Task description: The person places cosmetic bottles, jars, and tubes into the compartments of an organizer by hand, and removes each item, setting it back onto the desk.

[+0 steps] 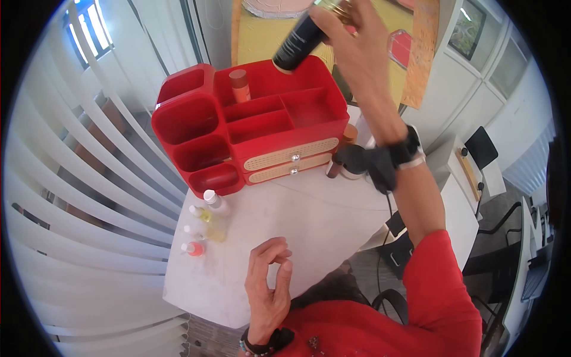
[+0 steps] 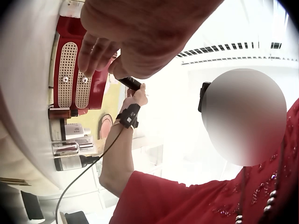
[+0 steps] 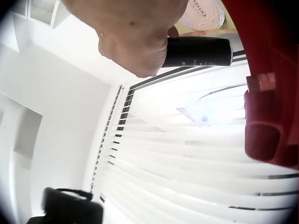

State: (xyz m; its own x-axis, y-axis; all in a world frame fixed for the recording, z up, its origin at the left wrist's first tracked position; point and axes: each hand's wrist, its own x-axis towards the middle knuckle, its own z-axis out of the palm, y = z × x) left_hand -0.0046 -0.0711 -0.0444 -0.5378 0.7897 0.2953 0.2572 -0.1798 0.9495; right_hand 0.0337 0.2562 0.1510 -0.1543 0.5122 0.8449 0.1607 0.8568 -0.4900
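Observation:
My right hand (image 1: pixel 364 56) grips a black bottle (image 1: pixel 299 43) with pale lettering and a gold rim at its lower end. It tilts in the air over the back of a red desktop organizer (image 1: pixel 229 152). In the right wrist view, the fingers wrap one end of the bottle (image 3: pixel 201 51). A coral tube (image 1: pixel 240 89) with a brown cap stands in the organizer's long back compartment. Above the table's front part is my left hand (image 1: pixel 267 291), its fingers loosely bent and holding nothing.
Several small bottles (image 1: pixel 214 229) stand on the white table (image 1: pixel 297 214), left of centre. More bottles (image 2: pixel 74 162) stand right of the organizer, beside its two woven-front drawers (image 1: pixel 291 154). A cable (image 2: pixel 77 179) hangs from the right wrist. White blinds (image 1: pixel 89 196) line the left side.

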